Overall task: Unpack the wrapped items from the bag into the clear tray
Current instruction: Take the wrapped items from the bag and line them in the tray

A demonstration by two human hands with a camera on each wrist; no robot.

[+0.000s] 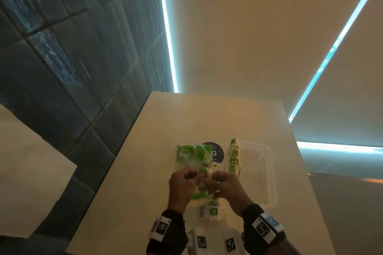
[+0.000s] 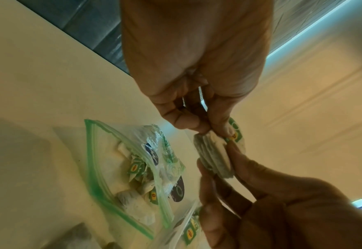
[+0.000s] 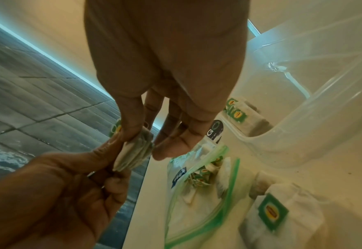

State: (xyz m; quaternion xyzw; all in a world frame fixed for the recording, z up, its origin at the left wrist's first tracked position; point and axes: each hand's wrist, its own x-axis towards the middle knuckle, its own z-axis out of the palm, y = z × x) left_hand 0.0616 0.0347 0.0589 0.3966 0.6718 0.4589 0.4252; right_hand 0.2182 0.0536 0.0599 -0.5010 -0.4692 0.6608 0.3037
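my left hand (image 1: 182,184) and right hand (image 1: 226,186) both pinch one stack of tea bags (image 2: 214,160); a row already in the tray (image 1: 267,172) at 1 o'clock, bag (image 1: 194,157) at 12 still stocked.

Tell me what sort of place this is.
Probably a kitchen or pantry corner: a pale counter against a dark tiled wall, lit by a light strip, with a zip bag of tea bags beside a clear tray.
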